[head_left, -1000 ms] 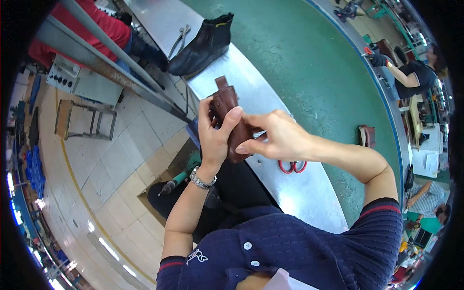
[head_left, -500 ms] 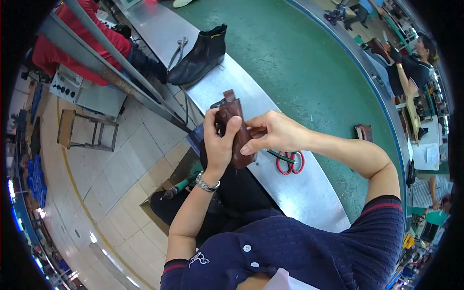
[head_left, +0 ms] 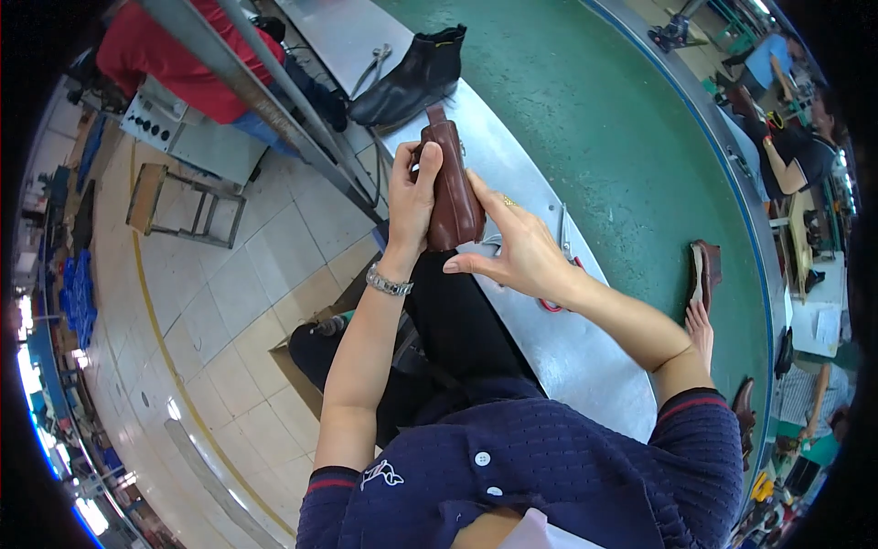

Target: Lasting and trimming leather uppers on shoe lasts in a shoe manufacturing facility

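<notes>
My left hand (head_left: 413, 197) is closed around a brown leather shoe upper (head_left: 455, 197), its thumb lying on the near face. The upper stands lengthwise, with a small tab at its far end and a seam down its front. My right hand (head_left: 517, 238) is open along the upper's right side. Its fingers are stretched out against the leather, or very near it, and the thumb is held apart. Partly behind that hand, red-handled scissors (head_left: 551, 305) lie on the metal bench (head_left: 585, 361).
A black ankle boot (head_left: 413, 80) and metal pincers (head_left: 373, 66) rest farther along the bench. On the green surface (head_left: 585, 137) at right, another person's hand (head_left: 700, 331) reaches a brown shoe (head_left: 706, 270). Left are a metal post (head_left: 240, 82), a stool (head_left: 187, 206) and a person in red.
My right hand has opened from its pinch on the upper, its fingers now straight. The upper has turned more upright. Another person's hand has appeared at the brown shoe on the right.
</notes>
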Demonstrator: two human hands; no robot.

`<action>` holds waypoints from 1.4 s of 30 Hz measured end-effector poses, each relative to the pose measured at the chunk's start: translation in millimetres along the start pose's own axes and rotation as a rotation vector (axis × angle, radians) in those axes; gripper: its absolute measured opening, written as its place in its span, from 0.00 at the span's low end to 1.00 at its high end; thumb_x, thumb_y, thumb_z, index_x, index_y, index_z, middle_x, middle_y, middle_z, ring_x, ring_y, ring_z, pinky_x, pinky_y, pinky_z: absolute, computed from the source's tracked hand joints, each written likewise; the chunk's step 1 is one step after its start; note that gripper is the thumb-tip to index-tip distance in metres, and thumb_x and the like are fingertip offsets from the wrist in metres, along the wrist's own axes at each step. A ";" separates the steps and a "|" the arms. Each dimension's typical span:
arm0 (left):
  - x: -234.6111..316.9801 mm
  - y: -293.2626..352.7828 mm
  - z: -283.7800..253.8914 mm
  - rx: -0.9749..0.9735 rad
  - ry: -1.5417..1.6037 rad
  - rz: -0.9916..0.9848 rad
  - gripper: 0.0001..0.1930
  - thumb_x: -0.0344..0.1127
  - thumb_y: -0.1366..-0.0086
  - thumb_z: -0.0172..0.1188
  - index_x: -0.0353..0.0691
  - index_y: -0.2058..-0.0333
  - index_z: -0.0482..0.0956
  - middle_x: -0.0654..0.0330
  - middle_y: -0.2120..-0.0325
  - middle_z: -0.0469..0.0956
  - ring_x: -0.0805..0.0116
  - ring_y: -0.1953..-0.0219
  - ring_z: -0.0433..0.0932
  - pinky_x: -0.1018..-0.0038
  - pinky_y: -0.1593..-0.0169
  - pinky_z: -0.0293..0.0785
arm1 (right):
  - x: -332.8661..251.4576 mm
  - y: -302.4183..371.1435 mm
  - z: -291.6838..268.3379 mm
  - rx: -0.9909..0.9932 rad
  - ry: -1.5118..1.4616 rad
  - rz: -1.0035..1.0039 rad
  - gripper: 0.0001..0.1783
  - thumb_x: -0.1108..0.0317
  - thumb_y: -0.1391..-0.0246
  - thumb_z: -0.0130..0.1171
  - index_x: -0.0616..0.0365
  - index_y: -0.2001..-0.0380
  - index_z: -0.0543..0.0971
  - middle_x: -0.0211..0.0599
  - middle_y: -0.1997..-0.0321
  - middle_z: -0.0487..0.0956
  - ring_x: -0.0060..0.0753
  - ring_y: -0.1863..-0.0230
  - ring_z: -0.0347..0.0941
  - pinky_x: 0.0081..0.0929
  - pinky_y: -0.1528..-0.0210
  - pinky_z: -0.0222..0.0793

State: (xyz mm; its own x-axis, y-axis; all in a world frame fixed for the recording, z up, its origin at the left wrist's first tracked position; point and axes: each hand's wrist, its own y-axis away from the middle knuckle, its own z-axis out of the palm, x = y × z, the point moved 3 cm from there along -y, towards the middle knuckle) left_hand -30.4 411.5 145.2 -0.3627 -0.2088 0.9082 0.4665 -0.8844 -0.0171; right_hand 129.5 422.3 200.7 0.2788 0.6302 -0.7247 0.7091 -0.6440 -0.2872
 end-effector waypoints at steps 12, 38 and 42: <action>0.2 4.5 -13.9 -0.088 0.068 -0.059 0.21 0.58 0.32 0.50 0.44 0.60 0.68 0.68 0.67 0.71 0.84 0.68 0.70 0.84 0.63 0.72 | 9.7 3.1 22.5 0.059 -0.104 -0.009 0.48 0.72 0.63 0.73 0.57 0.35 0.63 0.49 0.42 0.72 0.46 0.47 0.74 0.35 0.46 0.73; 50.3 198.1 -120.8 0.279 -0.157 -0.231 0.32 0.37 0.38 0.64 0.35 0.39 0.62 0.57 0.45 0.71 0.68 0.45 0.71 0.70 0.43 0.67 | 5.5 23.0 18.8 -0.235 -0.041 0.072 0.38 0.59 0.52 0.70 0.57 0.39 0.68 0.52 0.46 0.76 0.52 0.49 0.75 0.35 0.49 0.72; 61.2 283.5 -159.6 0.621 0.111 -0.358 0.30 0.51 0.33 0.57 0.34 0.42 0.66 0.57 0.50 0.75 0.67 0.49 0.74 0.68 0.46 0.72 | 103.9 102.9 33.3 -0.237 0.481 0.178 0.37 0.61 0.53 0.68 0.64 0.41 0.68 0.54 0.42 0.71 0.57 0.40 0.65 0.46 0.37 0.57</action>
State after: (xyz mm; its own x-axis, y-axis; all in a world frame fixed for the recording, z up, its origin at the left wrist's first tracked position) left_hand -49.1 81.4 129.1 -0.6436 -0.0211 0.7650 0.6637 -0.5131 0.5443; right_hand 209.8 407.0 75.1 0.6317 0.6834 -0.3658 0.7348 -0.6783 0.0016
